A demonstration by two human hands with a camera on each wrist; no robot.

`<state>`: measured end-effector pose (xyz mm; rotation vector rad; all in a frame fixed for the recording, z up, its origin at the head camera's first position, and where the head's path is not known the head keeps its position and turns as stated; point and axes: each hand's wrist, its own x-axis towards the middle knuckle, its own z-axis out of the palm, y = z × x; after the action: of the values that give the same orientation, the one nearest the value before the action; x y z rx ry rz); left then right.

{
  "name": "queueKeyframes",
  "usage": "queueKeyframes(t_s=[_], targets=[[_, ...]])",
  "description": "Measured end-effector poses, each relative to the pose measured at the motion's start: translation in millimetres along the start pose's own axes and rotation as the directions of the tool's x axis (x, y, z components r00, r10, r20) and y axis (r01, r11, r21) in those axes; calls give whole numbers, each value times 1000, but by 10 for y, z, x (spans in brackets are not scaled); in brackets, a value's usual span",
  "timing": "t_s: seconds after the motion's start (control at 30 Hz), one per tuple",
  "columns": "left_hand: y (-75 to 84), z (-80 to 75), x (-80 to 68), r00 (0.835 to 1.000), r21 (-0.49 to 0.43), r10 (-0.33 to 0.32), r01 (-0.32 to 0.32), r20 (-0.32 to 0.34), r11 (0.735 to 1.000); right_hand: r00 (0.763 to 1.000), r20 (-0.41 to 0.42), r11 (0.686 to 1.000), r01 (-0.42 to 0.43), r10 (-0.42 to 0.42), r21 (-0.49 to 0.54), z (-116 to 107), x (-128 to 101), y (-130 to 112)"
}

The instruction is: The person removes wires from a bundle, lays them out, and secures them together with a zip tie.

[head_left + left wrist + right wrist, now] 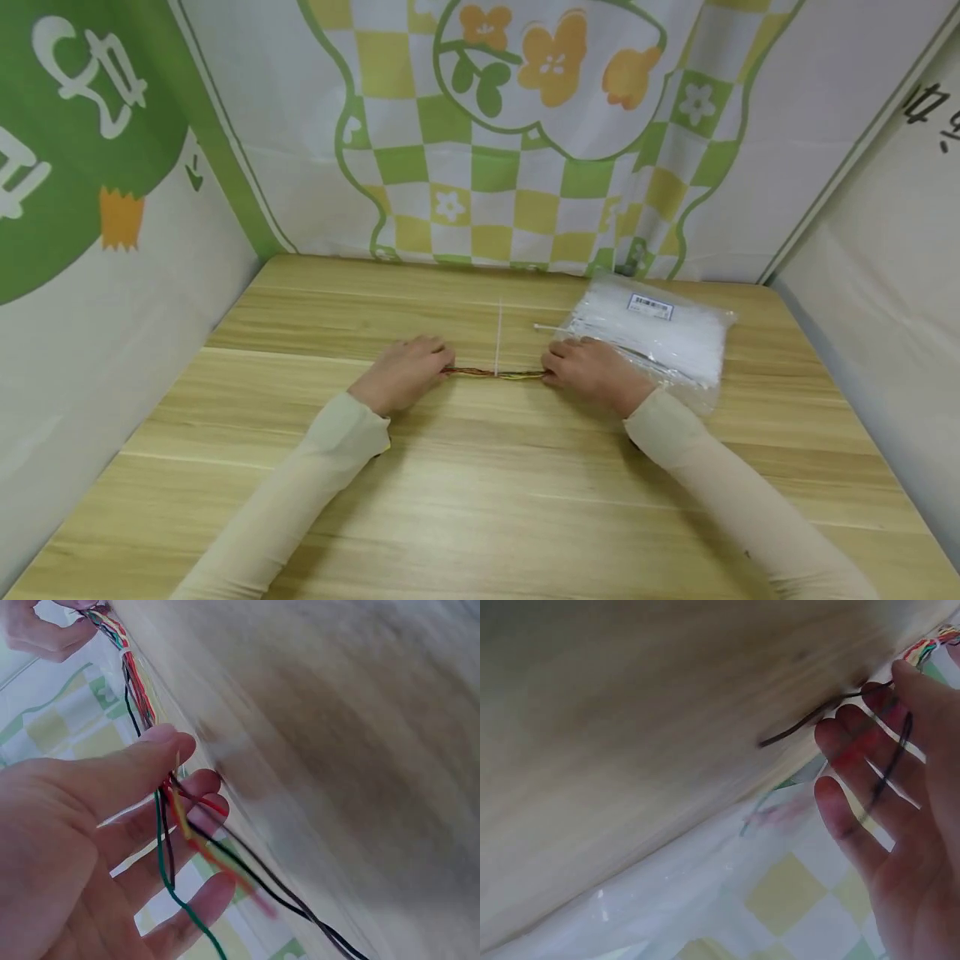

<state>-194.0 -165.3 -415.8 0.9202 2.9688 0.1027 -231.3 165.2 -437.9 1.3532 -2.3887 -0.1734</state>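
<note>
A thin bundle of coloured wires [521, 376] stretches across the tabletop between both hands. My left hand [405, 375] pinches one end between thumb and forefinger; loose red, black, green and yellow wire ends [247, 862] fan out past the fingers in the left wrist view. The other end is pinched by my right hand [592, 375], with a dark wire end [799, 726] sticking out beyond its fingertips. A white cable tie [498, 333] loops around the bundle near its middle, its long tail pointing to the back of the table.
Behind and beside the right hand lies a clear plastic bag of white cable ties [675, 343] with a barcode label. One loose cable tie [551, 327] juts out left of it. Printed curtains [525, 183] border the wooden table [465, 500].
</note>
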Motion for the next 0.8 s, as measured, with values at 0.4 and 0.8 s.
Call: queueKeyframes(t_s=[0.4,0.8], targets=[[33,10,-26,998,-66,37,-41,-57,997,995,46,992,-88,84,92,-176,4,-88],[61,-148,-319,989,-242,-142,147,37,959,911,213,874,-402,352,272,-608,-159,-181]])
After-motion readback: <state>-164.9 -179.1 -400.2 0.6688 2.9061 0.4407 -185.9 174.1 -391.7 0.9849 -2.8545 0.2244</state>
